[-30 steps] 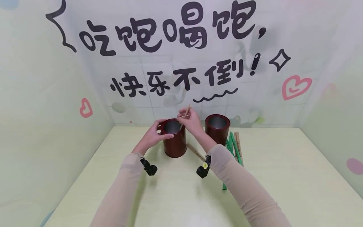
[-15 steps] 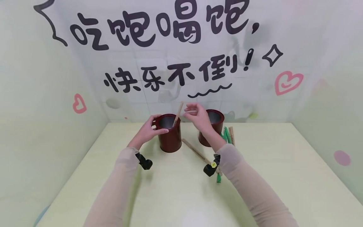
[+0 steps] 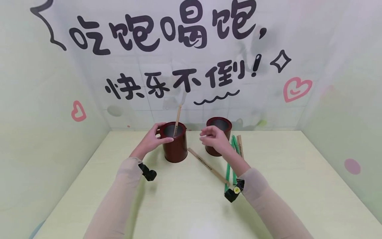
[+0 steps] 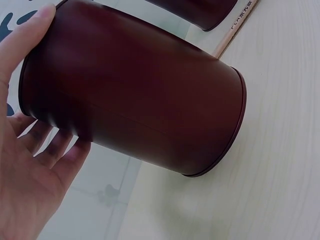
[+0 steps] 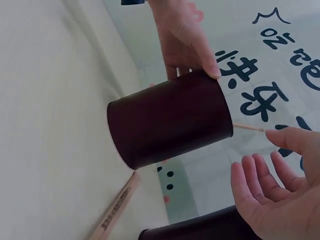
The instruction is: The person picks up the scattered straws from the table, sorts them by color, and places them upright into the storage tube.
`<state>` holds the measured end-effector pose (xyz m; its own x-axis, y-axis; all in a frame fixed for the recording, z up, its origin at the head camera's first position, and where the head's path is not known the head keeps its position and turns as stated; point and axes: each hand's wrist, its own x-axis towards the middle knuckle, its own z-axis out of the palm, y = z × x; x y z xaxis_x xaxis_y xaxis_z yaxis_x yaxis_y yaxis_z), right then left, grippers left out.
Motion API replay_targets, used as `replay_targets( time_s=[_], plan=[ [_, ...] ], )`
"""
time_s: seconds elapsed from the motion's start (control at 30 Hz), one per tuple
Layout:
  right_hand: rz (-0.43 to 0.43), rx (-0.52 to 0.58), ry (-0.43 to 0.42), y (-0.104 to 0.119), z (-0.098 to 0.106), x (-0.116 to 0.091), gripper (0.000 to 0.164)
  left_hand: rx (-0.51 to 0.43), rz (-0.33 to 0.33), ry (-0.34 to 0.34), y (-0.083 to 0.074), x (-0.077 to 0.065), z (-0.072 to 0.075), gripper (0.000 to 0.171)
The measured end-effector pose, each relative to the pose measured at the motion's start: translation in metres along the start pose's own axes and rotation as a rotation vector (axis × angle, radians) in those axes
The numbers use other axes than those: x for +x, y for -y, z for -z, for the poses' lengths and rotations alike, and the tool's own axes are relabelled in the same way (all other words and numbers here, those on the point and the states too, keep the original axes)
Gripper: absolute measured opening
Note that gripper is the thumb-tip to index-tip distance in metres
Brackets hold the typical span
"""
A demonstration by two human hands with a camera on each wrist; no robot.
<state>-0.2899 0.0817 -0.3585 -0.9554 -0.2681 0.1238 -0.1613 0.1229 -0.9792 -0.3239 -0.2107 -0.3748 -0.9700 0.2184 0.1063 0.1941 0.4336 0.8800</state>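
My left hand grips the upper side of a dark red cylindrical canister, thumb at the rim and fingers behind. It stands upright; its curved wall fills much of the left wrist view. A slim brown stick with printed lettering leans inside it, its upper end well above the rim. My right hand holds nothing, its fingers loosely bent. In the head view it overlaps a second dark red canister. In the right wrist view, the stick's thin end shows beyond the first canister, near my right thumb.
Another brown printed stick lies slanting on the table between the canisters and my right wrist. Several green strips and a further brown stick lie right of the second canister. A wall with lettering rises behind.
My right hand has let go of the brown stick and moved right and down, towards the second canister. The stick now leans in the first canister, which my left hand still holds.
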Motion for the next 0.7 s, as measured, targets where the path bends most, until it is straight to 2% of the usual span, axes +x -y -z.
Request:
replay_targets(
  time_s=[0.23, 0.47, 0.7],
  plan=[
    [-0.076, -0.032, 0.112, -0.021, 0.010, -0.014, 0.040, 0.019, 0.001, -0.004, 0.001, 0.001, 0.002, 0.081],
    [-0.169, -0.043, 0.167, -0.043, 0.022, -0.023, 0.039, 0.016, 0.000, -0.003, 0.002, 0.002, 0.001, 0.081],
    [-0.241, -0.081, 0.227, -0.054, 0.032, -0.029, 0.041, 0.022, 0.004, 0.002, 0.002, 0.002, 0.001, 0.082]
  ],
)
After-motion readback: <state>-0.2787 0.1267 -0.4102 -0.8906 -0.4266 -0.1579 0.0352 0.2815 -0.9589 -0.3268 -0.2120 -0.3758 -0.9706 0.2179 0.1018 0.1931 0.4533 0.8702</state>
